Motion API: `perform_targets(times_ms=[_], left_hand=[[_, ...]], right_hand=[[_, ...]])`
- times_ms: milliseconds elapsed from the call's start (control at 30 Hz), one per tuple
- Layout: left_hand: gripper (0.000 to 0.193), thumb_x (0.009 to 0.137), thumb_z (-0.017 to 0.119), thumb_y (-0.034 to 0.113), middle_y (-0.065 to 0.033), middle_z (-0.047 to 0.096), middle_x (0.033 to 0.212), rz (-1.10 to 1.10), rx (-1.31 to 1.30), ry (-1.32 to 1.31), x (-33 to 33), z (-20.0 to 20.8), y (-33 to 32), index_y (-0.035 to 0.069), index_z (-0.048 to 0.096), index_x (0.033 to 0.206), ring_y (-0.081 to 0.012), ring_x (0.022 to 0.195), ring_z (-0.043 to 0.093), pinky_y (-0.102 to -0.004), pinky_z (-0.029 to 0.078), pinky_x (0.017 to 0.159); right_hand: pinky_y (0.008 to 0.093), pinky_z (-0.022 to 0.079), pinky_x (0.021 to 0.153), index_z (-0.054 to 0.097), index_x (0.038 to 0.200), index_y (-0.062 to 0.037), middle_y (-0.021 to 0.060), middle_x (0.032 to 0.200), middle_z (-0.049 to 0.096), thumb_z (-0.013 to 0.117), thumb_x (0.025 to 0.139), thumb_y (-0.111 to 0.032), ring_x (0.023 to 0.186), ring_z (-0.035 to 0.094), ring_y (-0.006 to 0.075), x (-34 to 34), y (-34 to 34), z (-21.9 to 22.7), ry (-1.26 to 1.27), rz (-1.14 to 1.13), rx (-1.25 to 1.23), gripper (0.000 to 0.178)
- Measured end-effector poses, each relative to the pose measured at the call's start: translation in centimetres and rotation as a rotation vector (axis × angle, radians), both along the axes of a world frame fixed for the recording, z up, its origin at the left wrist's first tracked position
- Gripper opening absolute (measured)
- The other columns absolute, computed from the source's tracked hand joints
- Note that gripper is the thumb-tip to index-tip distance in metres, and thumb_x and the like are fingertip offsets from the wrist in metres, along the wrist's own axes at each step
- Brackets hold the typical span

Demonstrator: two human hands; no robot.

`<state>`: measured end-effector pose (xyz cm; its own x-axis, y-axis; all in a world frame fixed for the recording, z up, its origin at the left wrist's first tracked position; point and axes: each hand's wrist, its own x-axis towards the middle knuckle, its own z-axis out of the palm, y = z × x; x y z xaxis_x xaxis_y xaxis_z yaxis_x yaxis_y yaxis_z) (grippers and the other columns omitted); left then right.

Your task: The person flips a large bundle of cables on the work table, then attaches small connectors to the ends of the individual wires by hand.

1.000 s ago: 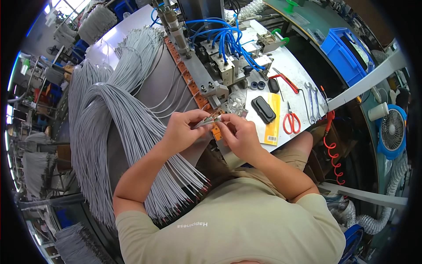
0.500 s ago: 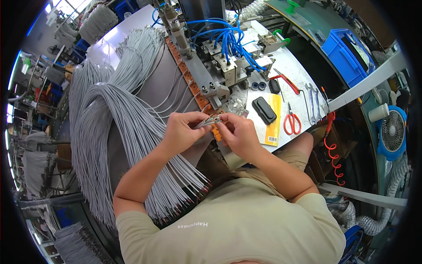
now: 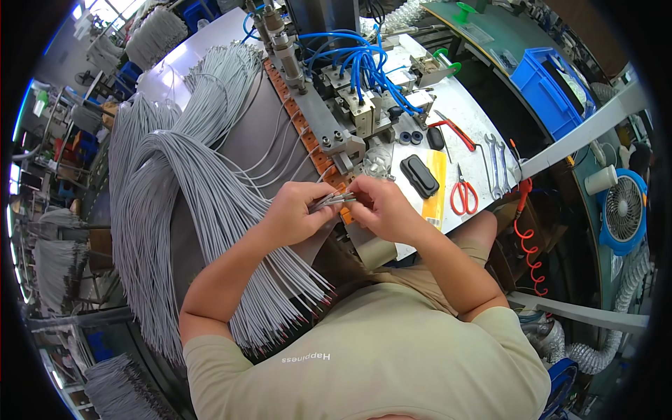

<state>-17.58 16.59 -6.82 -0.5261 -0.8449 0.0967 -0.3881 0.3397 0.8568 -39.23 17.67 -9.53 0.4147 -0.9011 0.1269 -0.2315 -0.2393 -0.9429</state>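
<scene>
Several grey cable ends point(image 3: 332, 201) are pinched between my two hands, just in front of the end of an orange-brown slotted rail point(image 3: 311, 143). My left hand point(image 3: 297, 210) is closed round the cables, thumb and forefinger pressed together. The right hand point(image 3: 381, 208) has its fingers closed on the cables' tips, which are partly hidden by them. To the left lies a large bundle of grey cables point(image 3: 203, 178), its near ends showing small reddish tips. Thin grey cables run from the bundle to the rail.
Behind the rail stands a metal fixture point(image 3: 364, 115) with blue air tubes point(image 3: 360, 59). To the right are a black case point(image 3: 420, 176), a yellow packet point(image 3: 435, 189), red scissors point(image 3: 464, 196) and wrenches point(image 3: 498, 164). Farther right are a blue bin point(image 3: 549, 91), a fan point(image 3: 623, 210) and a red coiled hose point(image 3: 530, 245).
Both hands have shifted slightly to the right. The cable ends between them now lie more level, and fewer coloured wire tips show than before.
</scene>
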Motion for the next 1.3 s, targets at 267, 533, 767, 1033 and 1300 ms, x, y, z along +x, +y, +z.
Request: perform_targets(times_ms=[267,533,767,1033,1300], left_hand=[[0.012,0.089,0.063,0.004,-0.0059,0.066,0.074,-0.05,0.213,0.063,0.5,-0.1,-0.6,-0.003,0.068,0.099,-0.0074,0.071,0.062,-0.0263,0.05,0.067],[0.014,0.088,0.07,0.009,-0.0146,0.066,0.078,0.187,-0.213,-0.157,-1.2,2.0,1.3,0.001,0.069,0.1,-0.0182,0.069,0.063,-0.0301,0.05,0.066],[0.023,0.083,0.072,0.01,-0.0156,0.067,0.079,-0.341,0.014,-0.265,0.9,1.0,0.0,0.002,0.068,0.104,-0.0302,0.068,0.064,-0.0352,0.05,0.063],[0.027,0.076,0.073,0.008,-0.0134,0.069,0.096,-0.055,-0.348,-0.299,-0.2,0.5,0.5,0.005,0.069,0.104,-0.0334,0.076,0.066,-0.0376,0.053,0.065],[0.029,0.079,0.072,0.006,-0.0121,0.07,0.103,-0.058,-0.404,-0.349,-0.2,0.1,0.7,0.006,0.069,0.107,-0.0308,0.076,0.068,-0.0347,0.056,0.068]], right_hand=[[0.0365,0.044,0.069,0.059,0.094,-0.0034,0.008,0.077,0.06,0.069,0.087,-0.005,0.068,0.056,0.0282,0.0,0.1,-1.3,0.108,-0.097,-0.564,0.013],[0.0332,0.042,0.065,0.057,0.09,-0.0038,0.0073,0.074,0.056,0.066,0.092,-0.01,0.065,0.051,0.0218,-0.3,-1.4,-2.6,0.179,-0.318,-0.403,0.012],[0.0243,0.036,0.055,0.054,0.087,-0.0023,-0.0018,0.068,0.049,0.061,0.099,-0.018,0.063,0.041,0.0053,-0.1,-1.9,-6.0,-0.218,-0.336,0.077,0.021],[0.0234,0.036,0.054,0.055,0.088,-0.0019,-0.004,0.068,0.05,0.06,0.099,-0.016,0.061,0.042,0.0038,-0.3,-1.9,-4.8,-0.127,-0.341,0.113,0.019],[0.0227,0.036,0.053,0.057,0.09,-0.0012,-0.0034,0.068,0.052,0.06,0.099,-0.018,0.061,0.045,0.0037,-0.3,-2.2,-5.1,-0.255,-0.358,0.395,0.019]])
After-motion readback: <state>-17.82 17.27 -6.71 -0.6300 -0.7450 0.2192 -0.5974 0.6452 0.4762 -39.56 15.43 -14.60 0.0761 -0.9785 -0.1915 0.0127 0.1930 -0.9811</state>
